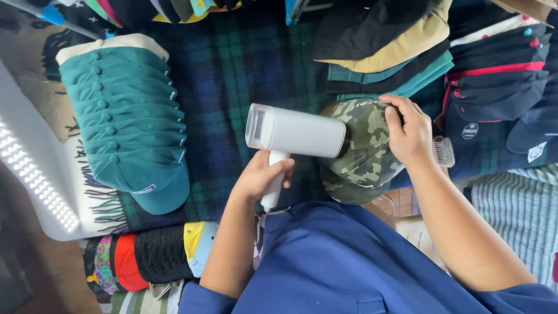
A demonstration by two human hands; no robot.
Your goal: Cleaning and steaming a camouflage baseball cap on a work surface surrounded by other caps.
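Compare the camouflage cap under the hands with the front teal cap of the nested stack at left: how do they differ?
The camouflage cap is patterned green and brown; the front teal cap is plain. The camouflage cap sits alone, held by the right hand, with the white handheld appliance in the left hand against it; the teal cap is nested in a stack, untouched. Both are brimmed caps over the dark plaid cloth.

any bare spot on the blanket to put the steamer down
One free patch: plaid blanket between the teal cap stack and the camo cap. Crowded elsewhere: dark caps right, folded caps above, colourful caps below.
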